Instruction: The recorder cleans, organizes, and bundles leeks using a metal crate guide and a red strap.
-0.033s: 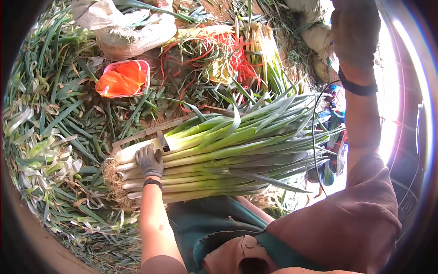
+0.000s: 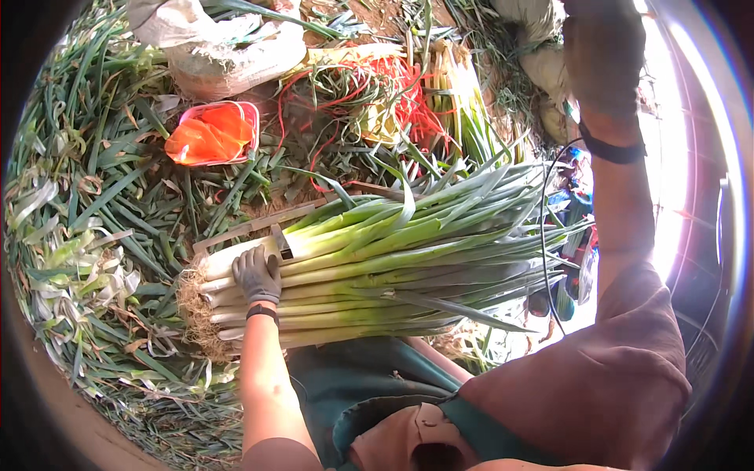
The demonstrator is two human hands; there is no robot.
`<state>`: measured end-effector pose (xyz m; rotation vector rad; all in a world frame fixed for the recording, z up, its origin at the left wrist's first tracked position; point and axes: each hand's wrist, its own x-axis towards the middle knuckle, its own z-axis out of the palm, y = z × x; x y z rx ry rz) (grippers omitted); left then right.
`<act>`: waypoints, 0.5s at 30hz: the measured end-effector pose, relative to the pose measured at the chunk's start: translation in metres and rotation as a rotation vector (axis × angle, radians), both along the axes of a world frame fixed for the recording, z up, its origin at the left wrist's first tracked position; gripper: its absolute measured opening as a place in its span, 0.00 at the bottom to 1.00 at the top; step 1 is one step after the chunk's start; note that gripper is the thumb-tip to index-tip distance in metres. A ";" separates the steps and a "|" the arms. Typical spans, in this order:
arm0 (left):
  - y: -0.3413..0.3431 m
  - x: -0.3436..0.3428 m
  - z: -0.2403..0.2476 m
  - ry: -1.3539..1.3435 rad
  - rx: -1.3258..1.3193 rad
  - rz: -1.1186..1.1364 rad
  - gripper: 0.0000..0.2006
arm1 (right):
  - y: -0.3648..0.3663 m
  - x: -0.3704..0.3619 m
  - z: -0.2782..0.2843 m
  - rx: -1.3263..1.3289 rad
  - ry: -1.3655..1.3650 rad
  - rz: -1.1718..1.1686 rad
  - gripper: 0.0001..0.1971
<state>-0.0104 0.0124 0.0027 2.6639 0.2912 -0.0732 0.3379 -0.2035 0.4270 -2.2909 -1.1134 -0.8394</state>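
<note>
A thick bundle of long green onions lies crosswise in front of me, roots to the left and leaves fanning out to the right. My left hand, in a grey glove, grips the white stems near the roots, fingers curled over them. Just beyond its fingertips, a small metal bracket stands against the stems, beside a wooden bar partly under the bundle. Raised high at the upper right, my gloved right hand is away from the onions. Its fingers are blurred and lost at the dark rim.
Beyond the bundle are a pink basket with orange material, tangled red string, more green onions and a whitish sack. Leaf scraps cover the ground at left. A dark cable hangs near the leaf ends.
My right hand has shifted slightly left. My left hand and the green onions stay where they were.
</note>
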 end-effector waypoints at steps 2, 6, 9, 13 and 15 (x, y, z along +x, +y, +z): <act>-0.008 0.008 -0.001 -0.013 -0.030 0.011 0.17 | -0.008 0.013 0.007 -0.004 0.269 0.027 0.13; -0.020 0.019 -0.007 -0.066 -0.052 0.024 0.20 | 0.010 -0.004 -0.009 0.091 0.812 -0.165 0.06; -0.014 0.020 0.003 -0.027 -0.055 0.034 0.21 | 0.007 -0.002 -0.111 0.037 0.925 0.105 0.07; -0.005 0.014 0.003 -0.006 -0.056 0.044 0.23 | 0.038 -0.027 -0.167 -0.233 0.777 0.264 0.05; -0.006 0.009 0.004 0.013 -0.070 0.046 0.24 | 0.052 -0.045 -0.189 -0.228 0.811 0.370 0.04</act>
